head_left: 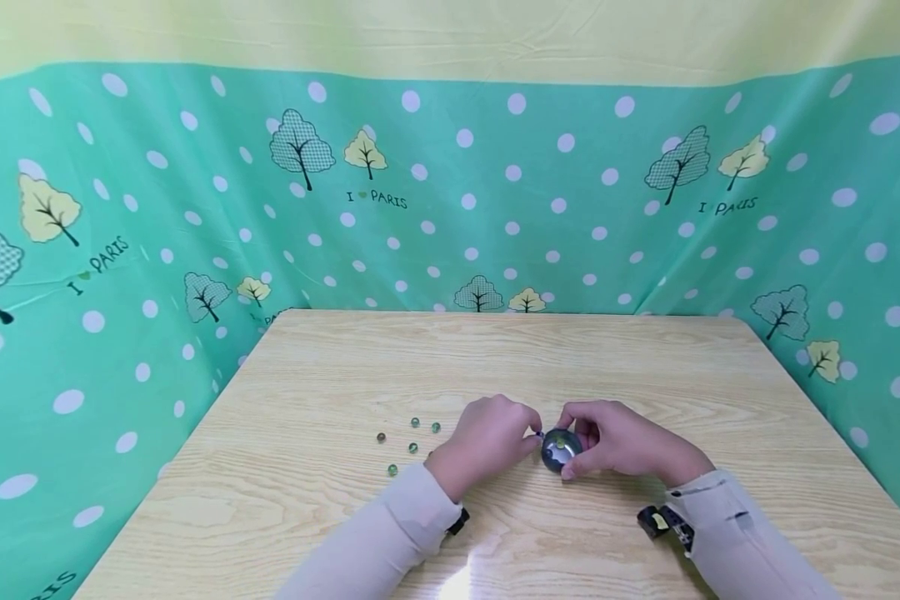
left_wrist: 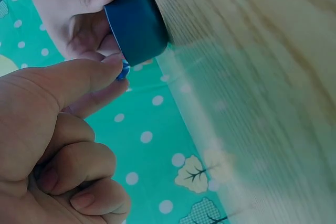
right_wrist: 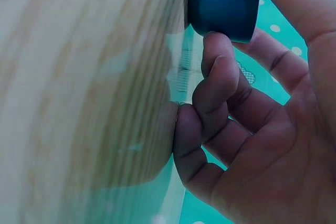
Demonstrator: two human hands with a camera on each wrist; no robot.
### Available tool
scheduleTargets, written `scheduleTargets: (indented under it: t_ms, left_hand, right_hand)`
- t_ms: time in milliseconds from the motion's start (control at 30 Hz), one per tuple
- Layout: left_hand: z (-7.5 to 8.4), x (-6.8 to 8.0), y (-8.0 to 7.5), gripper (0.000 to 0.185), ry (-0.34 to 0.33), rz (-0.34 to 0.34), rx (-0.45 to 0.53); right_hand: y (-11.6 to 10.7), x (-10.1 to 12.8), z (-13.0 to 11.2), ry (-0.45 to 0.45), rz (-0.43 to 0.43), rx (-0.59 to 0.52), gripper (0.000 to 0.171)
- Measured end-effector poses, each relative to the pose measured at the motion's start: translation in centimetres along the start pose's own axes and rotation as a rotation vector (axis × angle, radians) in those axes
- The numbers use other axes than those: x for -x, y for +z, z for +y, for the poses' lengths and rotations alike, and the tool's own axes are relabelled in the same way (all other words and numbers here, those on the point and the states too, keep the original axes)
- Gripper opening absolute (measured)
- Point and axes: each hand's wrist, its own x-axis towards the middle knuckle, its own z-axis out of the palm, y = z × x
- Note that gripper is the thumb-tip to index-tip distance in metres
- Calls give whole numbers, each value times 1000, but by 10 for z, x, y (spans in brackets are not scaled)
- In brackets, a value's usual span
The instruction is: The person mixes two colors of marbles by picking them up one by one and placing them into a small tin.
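Note:
My left hand [head_left: 489,435] pinches a small blue glass marble [left_wrist: 124,71] between thumb and forefinger, its other fingers curled in toward the palm. The marble is right at the rim of a small dark-blue cup [left_wrist: 139,27]. Thumb and fingers of my right hand [head_left: 624,437] grip that cup from its right side, as it stands upright on the table. From the head view its shiny inside shows, with a greenish marble [head_left: 561,443] in it. In the right wrist view, the cup's smooth wall [right_wrist: 223,6] rises beside the curled lower fingers.
Several glass marbles, among them a green one [head_left: 392,470] and a brown one [head_left: 381,437], lie loose left of my left hand; one is partly hidden behind my wrist. The light wooden table [head_left: 330,358] ends at a green dotted curtain [head_left: 487,200] behind and at both sides.

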Motion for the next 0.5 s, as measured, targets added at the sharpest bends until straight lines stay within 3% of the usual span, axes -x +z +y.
scheduleTargets:
  t_ms: [500]
  left_hand:
    - [7,-4,9,13,33,22,-19]
  right_hand:
    - [-1,1,-2,0,-2,-16,44]
